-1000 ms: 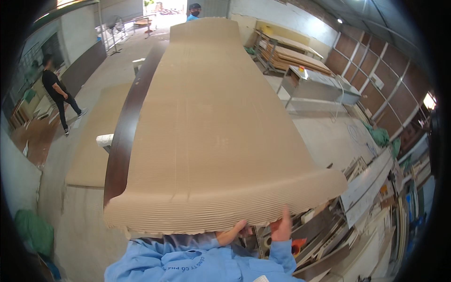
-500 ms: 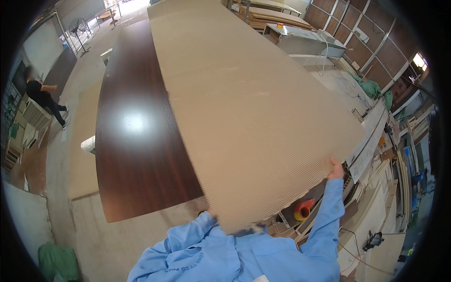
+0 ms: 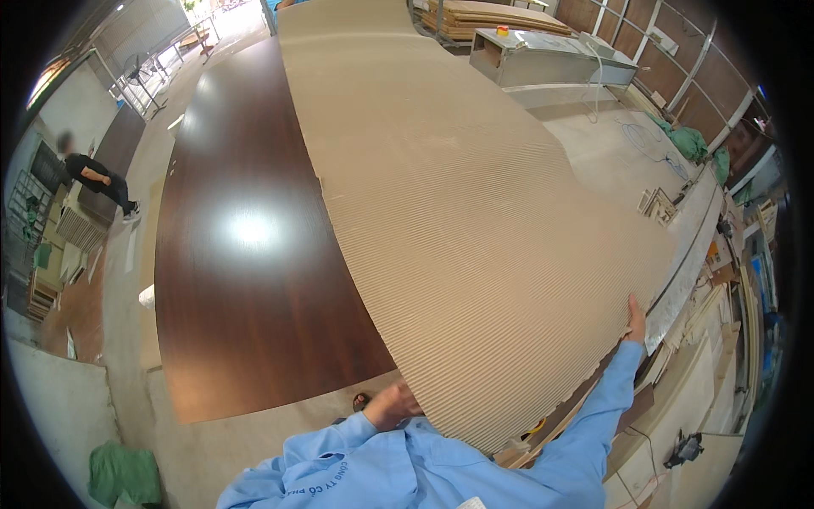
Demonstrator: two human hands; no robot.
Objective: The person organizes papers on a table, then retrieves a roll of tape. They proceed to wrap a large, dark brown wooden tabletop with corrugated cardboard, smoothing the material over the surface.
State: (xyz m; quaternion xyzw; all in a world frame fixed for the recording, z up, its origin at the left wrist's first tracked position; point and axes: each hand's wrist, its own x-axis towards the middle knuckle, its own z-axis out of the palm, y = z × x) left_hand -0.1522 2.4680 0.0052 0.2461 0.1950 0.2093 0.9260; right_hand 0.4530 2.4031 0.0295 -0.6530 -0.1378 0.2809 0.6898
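Note:
A long sheet of brown corrugated cardboard (image 3: 475, 212) stretches from near my chest to the far end, its ribbed face up and its surface sagging in waves. My left hand (image 3: 394, 405) grips its near left corner, the fingertips hidden beneath. My right hand (image 3: 634, 319) holds the right edge, with the thumb on the edge and the other fingers out of sight. To the left of the sheet lies a glossy dark brown wood panel (image 3: 254, 297), raised above the floor. The sheet's left edge runs along the panel and overlaps its right side.
A person in black (image 3: 97, 176) walks at the left. Blue clothing (image 3: 275, 7) shows at the sheet's far end. A grey machine table (image 3: 551, 64) and stacked boards (image 3: 496, 19) stand far right. Wood offcuts (image 3: 670, 373) lie near right; a green sack (image 3: 125, 475) sits near left.
The cardboard sheet's near end has shifted right and toward me, both hands moving with it. More of my left hand and the dark panel shows. The person in black has changed stride.

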